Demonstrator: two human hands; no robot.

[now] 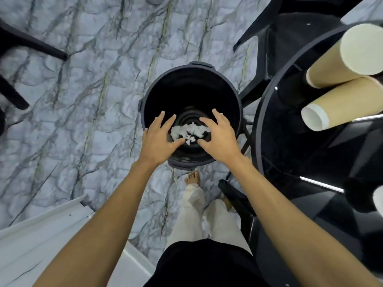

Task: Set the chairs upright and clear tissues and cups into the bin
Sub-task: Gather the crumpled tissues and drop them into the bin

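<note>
Left hand (158,139) and right hand (219,137) are over the bin (192,66), close together, fingers spread and gripping nothing. A white tissue (187,131) is between the thumbs, inside the bin; can't tell if it's touching them. The bin is on the floor just beside the table's (259,131) left edge. Two cups (339,59) (342,102) lie on their sides toward its far edge.

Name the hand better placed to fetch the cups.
Right, probably: the right hand, open over the bin, is nearer the table and its cups; the left hand is farther.
</note>
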